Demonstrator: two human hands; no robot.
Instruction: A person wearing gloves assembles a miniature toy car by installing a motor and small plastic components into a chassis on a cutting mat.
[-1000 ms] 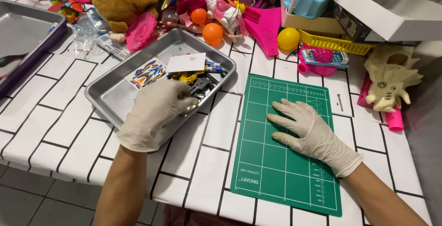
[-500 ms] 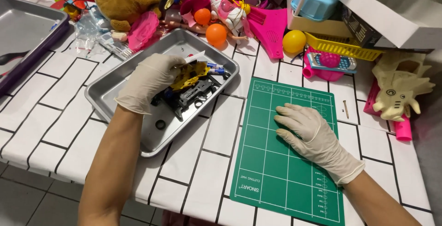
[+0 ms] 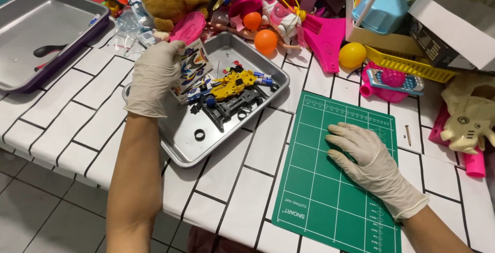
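The left hand [image 3: 154, 75] pinches a sticker sheet [image 3: 190, 72] at the metal tray's [image 3: 206, 147] ten o'clock, the toy-car parts [image 3: 229, 95] lie loose and unassembled inside, and the right hand [image 3: 363, 152] rests spread on the bare green cutting mat [image 3: 319, 201].

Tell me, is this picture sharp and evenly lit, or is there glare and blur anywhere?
Head view: mostly sharp, light soft and even. The metal tray shows dull sheen, no harsh glare. The left hand holding a sticker sheet looks slightly soft. The right hand throws a faint shadow on the green mat. The tile lines bend slightly towards the edges.
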